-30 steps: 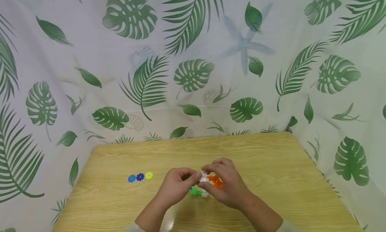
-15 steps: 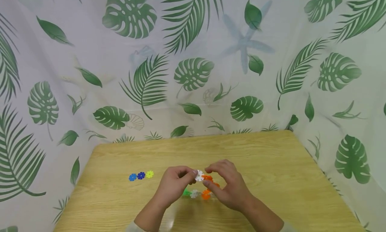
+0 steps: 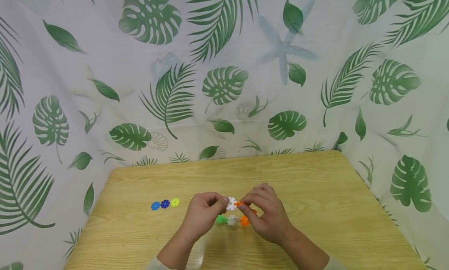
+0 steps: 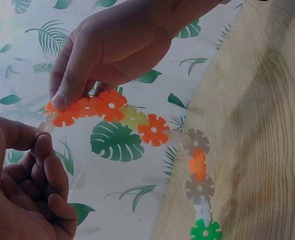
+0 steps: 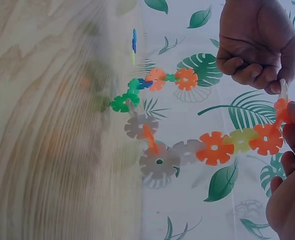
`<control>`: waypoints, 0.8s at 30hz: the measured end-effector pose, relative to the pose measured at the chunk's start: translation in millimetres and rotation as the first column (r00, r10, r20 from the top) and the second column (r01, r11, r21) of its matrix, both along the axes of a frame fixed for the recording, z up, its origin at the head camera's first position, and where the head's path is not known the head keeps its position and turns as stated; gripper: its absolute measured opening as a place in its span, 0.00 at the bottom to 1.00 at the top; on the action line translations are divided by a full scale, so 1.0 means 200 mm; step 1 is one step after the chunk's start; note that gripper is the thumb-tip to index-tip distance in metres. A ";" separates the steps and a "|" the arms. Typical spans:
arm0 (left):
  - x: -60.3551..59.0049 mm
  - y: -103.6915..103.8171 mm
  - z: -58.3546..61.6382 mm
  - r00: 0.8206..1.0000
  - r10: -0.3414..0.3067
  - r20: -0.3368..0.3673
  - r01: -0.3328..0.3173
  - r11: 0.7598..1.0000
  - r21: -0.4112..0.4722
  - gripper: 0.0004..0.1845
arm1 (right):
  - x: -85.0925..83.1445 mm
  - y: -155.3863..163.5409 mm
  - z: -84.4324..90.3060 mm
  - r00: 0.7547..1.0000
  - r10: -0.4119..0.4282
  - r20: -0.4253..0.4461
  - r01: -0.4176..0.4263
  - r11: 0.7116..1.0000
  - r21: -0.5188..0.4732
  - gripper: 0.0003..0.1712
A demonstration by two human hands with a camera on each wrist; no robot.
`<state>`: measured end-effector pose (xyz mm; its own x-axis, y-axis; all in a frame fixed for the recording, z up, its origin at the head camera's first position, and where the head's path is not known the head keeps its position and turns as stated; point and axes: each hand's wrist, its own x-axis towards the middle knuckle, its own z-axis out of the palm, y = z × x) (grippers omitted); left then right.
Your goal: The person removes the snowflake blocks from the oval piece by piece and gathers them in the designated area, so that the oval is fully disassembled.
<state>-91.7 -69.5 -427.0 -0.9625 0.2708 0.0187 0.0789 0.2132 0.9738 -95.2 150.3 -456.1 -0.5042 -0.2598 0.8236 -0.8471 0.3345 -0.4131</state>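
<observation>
My left hand pinches a white snowflake disc between thumb and forefinger. Close beside it, my right hand pinches an orange snowflake disc at the end of a chain of interlocked discs. The white disc meets this orange end, its edge partly covered by fingertips in the left wrist view. From the right hand the chain hangs in a curve through a yellow disc, grey-white discs and a green disc. In the right wrist view it continues past a dark blue disc to an orange disc.
Three loose discs lie in a row on the wooden table, left of the hands: a light blue disc, a dark blue disc and a yellow disc. A leaf-patterned cloth rises behind and beside the table.
The right thumb and fingers came away from the white disc, stood apart, and now pinch the orange disc beside it. The hanging chain has swung. The left hand keeps its pinch.
</observation>
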 end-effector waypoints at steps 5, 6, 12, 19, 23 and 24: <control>0.00 0.01 0.00 1.000 0.006 0.013 -0.006 1.000 -0.002 0.16 | 0.00 0.00 0.00 1.000 -0.008 0.008 0.008 1.000 0.004 0.10; 0.00 0.01 0.00 1.000 0.005 0.014 -0.005 1.000 -0.002 0.16 | 0.00 0.00 -0.01 1.000 -0.008 0.007 0.008 1.000 0.004 0.11; 0.00 0.01 0.01 0.999 0.008 0.033 -0.008 1.000 0.006 0.17 | 0.00 0.01 -0.01 1.000 -0.015 0.017 0.015 1.000 0.014 0.12; 0.00 0.01 0.01 0.998 0.018 0.064 -0.020 0.999 0.042 0.17 | -0.01 0.01 -0.01 0.999 -0.023 0.044 0.022 0.999 0.022 0.13; 0.00 0.01 0.02 0.998 0.006 0.063 -0.008 0.999 0.035 0.16 | -0.01 0.01 -0.01 0.998 -0.022 0.056 0.020 0.999 0.026 0.13; 0.00 0.00 0.02 0.998 0.002 0.066 -0.004 0.999 0.037 0.16 | -0.01 0.01 -0.01 0.998 -0.020 0.057 0.019 0.999 0.028 0.13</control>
<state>-91.3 -68.7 -422.8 -0.9627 0.2684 -0.0349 0.0136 0.1769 0.9841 -96.7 151.5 -458.3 -0.5553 -0.2716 0.7860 -0.8156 0.3624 -0.4510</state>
